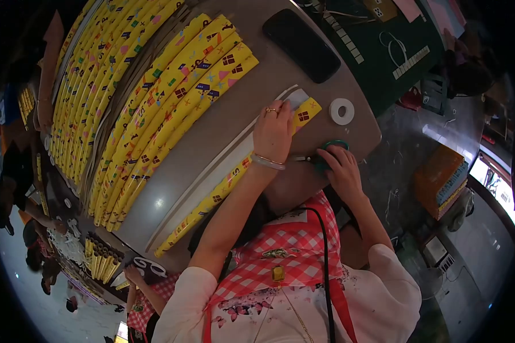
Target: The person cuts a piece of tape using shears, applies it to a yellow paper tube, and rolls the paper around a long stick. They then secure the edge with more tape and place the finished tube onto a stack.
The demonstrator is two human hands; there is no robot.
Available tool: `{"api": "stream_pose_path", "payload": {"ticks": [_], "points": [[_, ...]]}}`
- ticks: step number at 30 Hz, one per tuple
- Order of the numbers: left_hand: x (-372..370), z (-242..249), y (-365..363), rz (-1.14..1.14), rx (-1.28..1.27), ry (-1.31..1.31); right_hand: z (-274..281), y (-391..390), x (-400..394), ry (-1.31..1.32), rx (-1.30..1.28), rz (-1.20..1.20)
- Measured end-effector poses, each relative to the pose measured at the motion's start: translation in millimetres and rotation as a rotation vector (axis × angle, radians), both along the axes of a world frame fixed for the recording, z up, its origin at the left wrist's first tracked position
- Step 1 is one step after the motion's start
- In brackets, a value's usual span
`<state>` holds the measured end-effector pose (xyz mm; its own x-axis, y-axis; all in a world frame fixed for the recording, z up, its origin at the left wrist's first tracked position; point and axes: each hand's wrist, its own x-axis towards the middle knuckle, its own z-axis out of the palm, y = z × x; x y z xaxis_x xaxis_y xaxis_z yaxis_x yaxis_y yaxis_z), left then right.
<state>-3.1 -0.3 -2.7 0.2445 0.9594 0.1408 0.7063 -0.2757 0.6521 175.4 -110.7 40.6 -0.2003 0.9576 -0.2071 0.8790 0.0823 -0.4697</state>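
Note:
My left hand (273, 134), with a ring and a bracelet, bends its fingers over the far end of a long, narrow piece of yellow patterned wrapping paper (226, 184). A pale strip (212, 177) runs along that paper, and the fingers hide part of both. To the right, my right hand (343, 170) has its fingers curled on the green handles of a pair of scissors (337, 144). The scissor blades point left, low over the table. A white tape roll (342, 111) lies just beyond the scissors.
Several yellow patterned rolls (171, 114) lie side by side on the brown table (171, 200). Toward the back is a black phone-like slab (301, 46), beside a green mat (377, 51). An orange crate (438, 180) stands at right. Other people work at left.

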Motion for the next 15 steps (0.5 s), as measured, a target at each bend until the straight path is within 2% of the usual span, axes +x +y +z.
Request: {"api": "stream_pose_path", "payload": {"ticks": [7, 10, 12, 15], "points": [[5, 4, 3, 0.005, -0.068, 0.021, 35, 51, 5, 0.027, -0.051, 0.179], [6, 5, 2, 0.002, -0.076, 0.043, 35, 91, -7, 0.083, 0.082, 0.080], [6, 5, 2, -0.002, -0.090, 0.057, 23, 120, -18, 0.145, 0.283, -0.022], [7, 1, 2, 0.010, -0.105, 0.058, 4, 154, -30, 0.118, 0.348, 0.055]]}}
